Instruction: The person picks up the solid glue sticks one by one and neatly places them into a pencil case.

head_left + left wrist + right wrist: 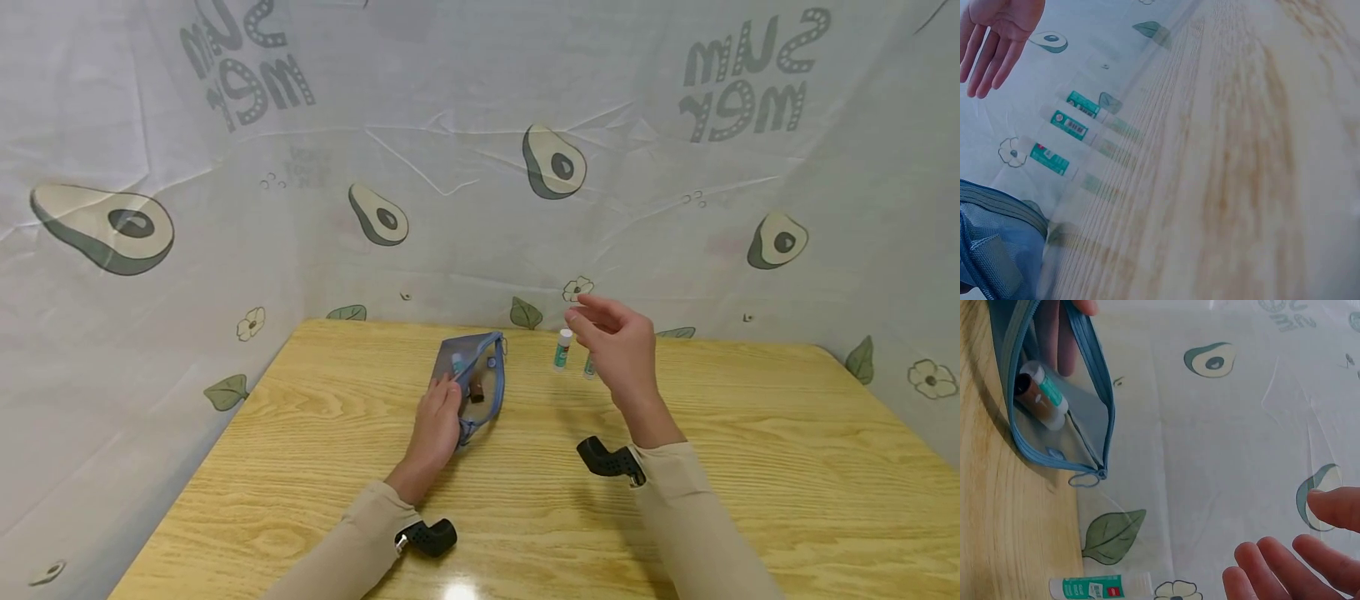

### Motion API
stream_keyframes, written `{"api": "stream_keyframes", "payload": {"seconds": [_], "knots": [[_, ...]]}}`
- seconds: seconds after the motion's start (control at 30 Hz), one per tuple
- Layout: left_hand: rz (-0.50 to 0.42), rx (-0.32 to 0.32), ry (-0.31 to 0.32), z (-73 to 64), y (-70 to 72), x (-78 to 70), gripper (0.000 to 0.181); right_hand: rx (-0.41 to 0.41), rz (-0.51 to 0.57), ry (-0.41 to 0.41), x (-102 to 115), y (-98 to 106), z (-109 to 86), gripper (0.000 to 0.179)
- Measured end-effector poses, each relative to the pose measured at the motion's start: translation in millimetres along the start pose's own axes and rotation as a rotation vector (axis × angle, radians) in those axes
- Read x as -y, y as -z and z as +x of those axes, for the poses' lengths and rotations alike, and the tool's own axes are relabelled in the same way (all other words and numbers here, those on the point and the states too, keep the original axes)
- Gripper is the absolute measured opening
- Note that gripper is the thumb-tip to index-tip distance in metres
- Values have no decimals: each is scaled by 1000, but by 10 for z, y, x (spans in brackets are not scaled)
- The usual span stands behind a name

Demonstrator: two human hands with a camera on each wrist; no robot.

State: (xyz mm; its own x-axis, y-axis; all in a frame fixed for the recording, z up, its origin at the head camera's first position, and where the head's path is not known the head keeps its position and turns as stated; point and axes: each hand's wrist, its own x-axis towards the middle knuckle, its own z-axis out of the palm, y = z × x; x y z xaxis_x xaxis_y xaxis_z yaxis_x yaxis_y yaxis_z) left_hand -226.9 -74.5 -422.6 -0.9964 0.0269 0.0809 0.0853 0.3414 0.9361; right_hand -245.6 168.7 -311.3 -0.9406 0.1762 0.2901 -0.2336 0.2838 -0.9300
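While my left hand grips the zippered pouch left of three upright glue sticks, apparently to keep it gaping, I see my right hand raised, empty, loosely unfurled

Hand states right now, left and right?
Left hand: closed on the side of the blue pouch, holding it.
Right hand: open, holding nothing, near the upright glue sticks.

The head camera is looking forward and down across the table. From nearer, both tilted wrist cameras are facing the backdrop, sharing the pouch.
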Motion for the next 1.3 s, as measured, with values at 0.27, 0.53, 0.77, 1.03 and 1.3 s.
{"api": "stream_keyframes", "payload": {"seconds": [0.27, 0.53, 0.77, 1.03, 1.3], "knots": [[-9, -5, -3, -4, 16, 8, 57, -38, 56, -4, 8, 99, 43, 43], [-18, -10, -6, -14, 13, 0, 55, -66, 98, -48, 22, 216, 76, 46], [-25, -11, -3, -20, 9, -17, 55, -119, 95, -65, 37, 342, 94, 47], [-24, -12, -10, -23, 7, -35, 56, -193, 197, -79, 36, 460, 135, 44], [-29, -9, -9, -31, 12, -45, 57, -232, 252, -82, 43, 556, 148, 43]]}}
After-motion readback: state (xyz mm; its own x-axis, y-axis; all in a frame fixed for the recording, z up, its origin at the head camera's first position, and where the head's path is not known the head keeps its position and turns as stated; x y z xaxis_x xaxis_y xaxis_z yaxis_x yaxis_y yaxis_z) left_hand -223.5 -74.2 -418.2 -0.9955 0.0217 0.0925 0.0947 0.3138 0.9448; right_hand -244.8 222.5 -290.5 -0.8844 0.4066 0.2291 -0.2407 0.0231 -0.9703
